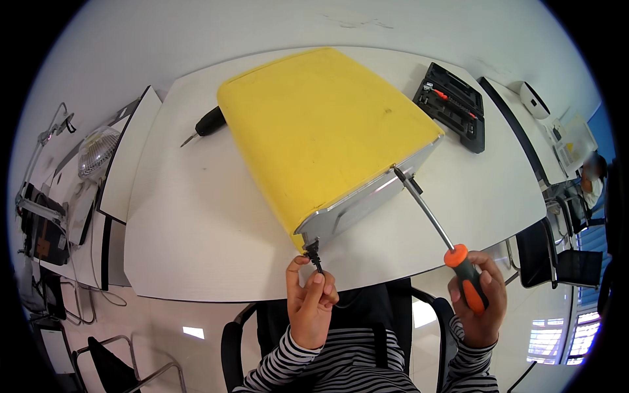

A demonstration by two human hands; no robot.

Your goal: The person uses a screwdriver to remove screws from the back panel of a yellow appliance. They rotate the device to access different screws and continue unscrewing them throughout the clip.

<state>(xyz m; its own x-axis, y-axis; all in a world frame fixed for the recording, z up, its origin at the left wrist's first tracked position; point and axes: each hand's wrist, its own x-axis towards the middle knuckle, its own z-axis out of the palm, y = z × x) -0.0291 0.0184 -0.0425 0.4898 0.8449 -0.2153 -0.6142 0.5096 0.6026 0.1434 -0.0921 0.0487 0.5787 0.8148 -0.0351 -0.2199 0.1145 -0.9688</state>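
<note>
A large yellow casing (314, 118) with a grey metal panel (357, 206) on its near side lies on the white table. My right hand (481, 304) is closed around the orange and dark green handle of a screwdriver (426, 209). The screwdriver's tip reaches the edge between the yellow cover and the panel. By the casing's near left corner, my left hand (311, 301) pinches a black power cord (314, 254) just below where it meets the panel. Whatever fastener lies under the tip is too small to make out.
Behind the casing on the left, another dark-handled screwdriver (208, 123) pokes out. An open black tool case (452, 105) with several bits sits at the back right. Side desks (517, 124) flank the table, with chairs (557, 255) and a seated person (593, 180) at the right.
</note>
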